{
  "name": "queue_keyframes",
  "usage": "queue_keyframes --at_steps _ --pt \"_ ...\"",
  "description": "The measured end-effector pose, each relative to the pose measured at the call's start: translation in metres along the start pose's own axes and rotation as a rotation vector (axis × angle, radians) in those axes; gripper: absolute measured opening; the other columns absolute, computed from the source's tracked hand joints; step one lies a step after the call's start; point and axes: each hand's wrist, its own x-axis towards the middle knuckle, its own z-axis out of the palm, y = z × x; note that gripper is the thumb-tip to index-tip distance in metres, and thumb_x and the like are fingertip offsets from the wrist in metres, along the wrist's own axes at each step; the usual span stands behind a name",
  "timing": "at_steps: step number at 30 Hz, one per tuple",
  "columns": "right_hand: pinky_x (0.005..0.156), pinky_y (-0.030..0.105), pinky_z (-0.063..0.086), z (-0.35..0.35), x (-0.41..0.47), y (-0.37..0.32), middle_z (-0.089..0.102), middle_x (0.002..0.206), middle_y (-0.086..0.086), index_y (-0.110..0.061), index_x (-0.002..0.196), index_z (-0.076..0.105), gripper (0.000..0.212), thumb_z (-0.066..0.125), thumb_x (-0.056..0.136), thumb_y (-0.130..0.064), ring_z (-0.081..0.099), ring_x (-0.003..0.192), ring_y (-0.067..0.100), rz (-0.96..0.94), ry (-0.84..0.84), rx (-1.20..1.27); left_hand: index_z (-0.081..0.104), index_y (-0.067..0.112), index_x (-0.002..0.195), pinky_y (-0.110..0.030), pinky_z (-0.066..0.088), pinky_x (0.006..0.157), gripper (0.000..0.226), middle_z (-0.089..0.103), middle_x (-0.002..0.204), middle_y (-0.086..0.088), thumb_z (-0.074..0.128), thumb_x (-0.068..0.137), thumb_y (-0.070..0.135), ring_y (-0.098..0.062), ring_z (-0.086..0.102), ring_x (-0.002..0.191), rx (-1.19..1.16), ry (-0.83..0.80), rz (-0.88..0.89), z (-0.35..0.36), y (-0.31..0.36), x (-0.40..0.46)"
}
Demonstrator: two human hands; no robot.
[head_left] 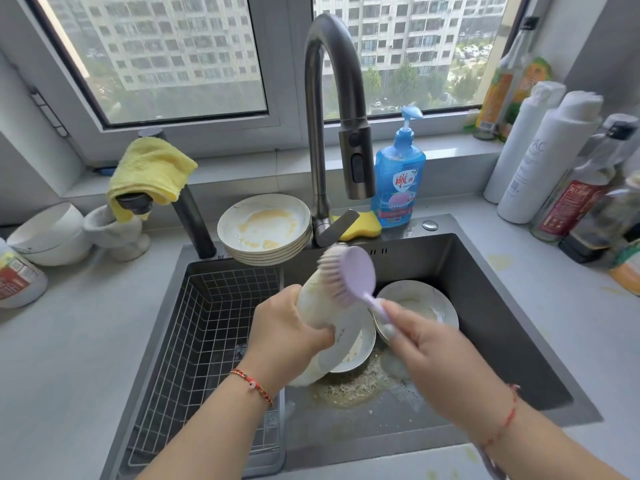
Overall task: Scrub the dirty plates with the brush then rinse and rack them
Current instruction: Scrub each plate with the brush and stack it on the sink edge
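My left hand (289,327) grips a white plate (313,303), held on edge and tilted above the dark sink (485,306). My right hand (427,341) holds the handle of a lilac brush (353,275), whose bristles press against the plate's upper face. Two more dirty plates lie in the basin: one (353,348) under the held plate, another (420,303) to its right. A stack of dirty plates (265,225) with yellow residue sits on the sink's back ledge. The wire rack (211,334) fills the sink's left part.
A tall grey faucet (332,116) arches over the sink. Blue dish soap (398,178) and a yellow sponge (363,225) stand behind it. Bottles (540,157) crowd the right counter. White bowls (52,233) and a yellow cloth (149,171) sit at left. Food scraps (349,386) cover the basin floor.
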Motion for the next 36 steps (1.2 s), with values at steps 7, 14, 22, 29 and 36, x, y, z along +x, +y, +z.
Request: queue_keyframes --at_steps 7,14,22,29,36 --pt "0.080 0.031 0.050 -0.002 -0.003 -0.007 0.071 0.098 0.000 -0.075 0.112 0.023 0.047 0.042 0.098 -0.035 0.064 0.087 0.014 -0.012 0.053 -0.149 0.063 0.014 0.086 -0.010 0.042 0.053 0.027 0.064 0.078 0.007 0.079 0.069 0.027 -0.009 0.057 0.069 -0.008 0.005 0.037 0.000 0.005 -0.006" --pt "0.060 0.024 0.050 -0.016 0.003 0.005 0.071 0.087 -0.002 -0.058 0.124 0.047 0.037 0.043 0.098 -0.031 0.063 0.070 0.005 0.086 0.057 -0.062 0.060 0.015 0.077 -0.017 0.048 0.054 0.029 0.064 0.074 0.004 0.085 0.063 0.020 -0.009 0.060 0.068 -0.108 -0.022 0.047 -0.001 0.004 -0.009" --pt "0.050 0.024 0.047 -0.015 0.003 0.006 0.066 0.072 -0.003 -0.065 0.111 0.044 0.039 0.044 0.099 -0.028 0.053 0.049 0.008 0.101 0.081 0.049 0.061 0.013 0.079 -0.021 0.049 0.057 0.032 0.064 0.074 0.003 0.086 0.062 0.021 -0.012 0.061 0.069 -0.146 -0.006 0.062 -0.002 0.005 -0.012" --pt "0.031 0.018 0.029 0.027 0.016 0.057 0.042 0.055 0.004 -0.001 0.105 0.048 0.025 0.055 0.095 -0.023 0.025 0.030 0.010 0.567 0.021 0.955 0.064 0.018 0.083 -0.027 0.056 0.065 0.033 0.068 0.077 0.006 0.089 0.062 0.021 -0.004 0.063 0.073 -0.286 0.112 0.103 -0.008 0.013 -0.018" --pt "0.031 0.015 0.031 0.054 0.021 0.060 0.066 0.071 0.003 -0.012 0.112 0.053 0.066 0.081 0.063 -0.046 0.024 0.030 0.006 0.494 0.059 1.332 0.069 0.027 0.094 -0.049 0.059 0.081 0.047 0.076 0.095 -0.001 0.088 0.052 0.033 -0.022 0.073 0.090 -0.708 0.172 0.067 0.001 0.019 -0.020"
